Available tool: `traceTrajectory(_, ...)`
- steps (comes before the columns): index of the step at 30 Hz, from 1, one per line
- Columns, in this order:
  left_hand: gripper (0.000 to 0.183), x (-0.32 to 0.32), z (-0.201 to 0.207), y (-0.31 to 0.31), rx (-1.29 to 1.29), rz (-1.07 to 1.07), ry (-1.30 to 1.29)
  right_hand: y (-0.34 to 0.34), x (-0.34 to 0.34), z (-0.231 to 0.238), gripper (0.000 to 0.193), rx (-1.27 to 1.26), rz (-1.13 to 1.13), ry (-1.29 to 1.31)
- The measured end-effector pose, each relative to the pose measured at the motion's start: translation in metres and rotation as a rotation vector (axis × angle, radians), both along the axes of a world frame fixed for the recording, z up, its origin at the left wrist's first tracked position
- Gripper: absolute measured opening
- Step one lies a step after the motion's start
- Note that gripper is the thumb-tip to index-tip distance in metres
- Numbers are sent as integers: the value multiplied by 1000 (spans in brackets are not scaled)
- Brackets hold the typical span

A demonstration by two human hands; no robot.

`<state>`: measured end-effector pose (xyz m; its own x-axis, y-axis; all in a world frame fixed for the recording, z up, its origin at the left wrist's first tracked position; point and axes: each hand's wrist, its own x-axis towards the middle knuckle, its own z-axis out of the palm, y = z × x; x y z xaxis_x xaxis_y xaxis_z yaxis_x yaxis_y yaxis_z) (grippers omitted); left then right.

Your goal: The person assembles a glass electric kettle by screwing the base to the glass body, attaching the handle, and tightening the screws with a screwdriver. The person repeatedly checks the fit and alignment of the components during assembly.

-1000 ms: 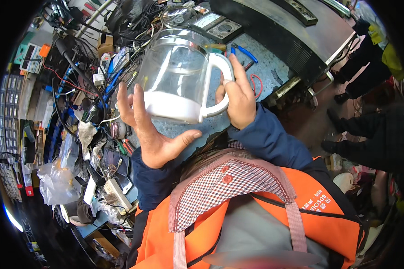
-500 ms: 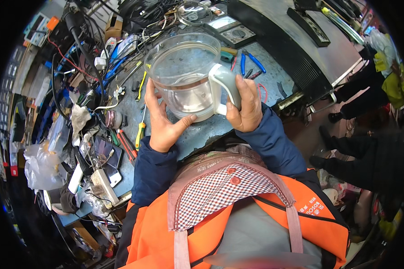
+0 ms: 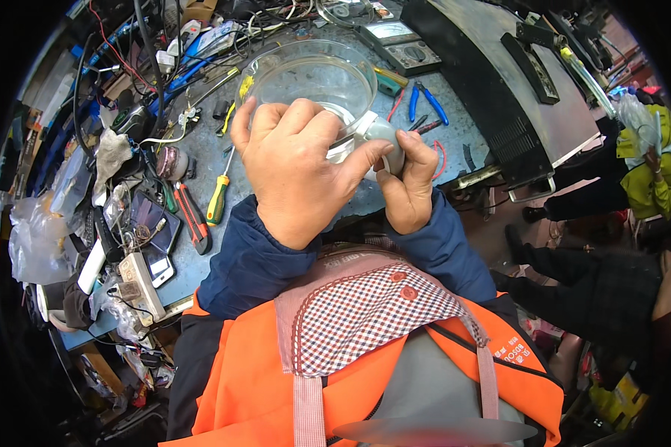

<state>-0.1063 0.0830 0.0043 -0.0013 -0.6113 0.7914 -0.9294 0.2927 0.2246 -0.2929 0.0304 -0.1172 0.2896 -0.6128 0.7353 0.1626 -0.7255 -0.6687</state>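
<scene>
A clear jug point(image 3: 313, 78) with a wide rim is held over the blue-grey bench in front of me. Its grey and white handle point(image 3: 386, 134) points to the right. My right hand point(image 3: 408, 179) pinches this handle between thumb and fingers. Across the near side of the jug lies my left hand point(image 3: 294, 167), back upward, its fingers bent over the wall and its thumb reaching to the handle. The left hand hides the jug's lower part and much of its base.
Left of my hands lie a yellow-green screwdriver point(image 3: 218, 200) and a red-handled tool point(image 3: 192, 217). Blue pliers point(image 3: 429, 103) and a multimeter point(image 3: 406, 54) lie beyond the jug. A large black panel point(image 3: 492, 97) stands right. Cables clutter the left; people stand at right.
My left hand has moved from supporting the jug's left side and base to lying over its near side, thumb at the handle. My right hand stays on the handle.
</scene>
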Motion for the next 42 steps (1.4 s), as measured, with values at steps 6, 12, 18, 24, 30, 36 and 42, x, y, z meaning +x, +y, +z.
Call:
traceTrajectory(6,40,2,2,-1,21,-8,-10,14,10,57,28,545,128,-214)
traceTrajectory(12,40,2,3,0,47,5,-10,0,7,96,29,957,219,-101)
traceTrajectory(18,38,2,6,3,96,-11,2,-11,5,104,25,1083,303,-125)
traceTrajectory(24,34,1,5,2,96,0,-27,-11,4,101,26,997,261,-65)
traceTrajectory(30,26,6,7,0,87,-18,-49,8,22,81,27,709,70,-256)
traceTrajectory(36,21,8,8,0,93,-32,-75,3,24,47,36,82,-309,-14)
traceTrajectory(42,19,6,10,1,107,-20,-67,8,13,66,41,305,-161,14)
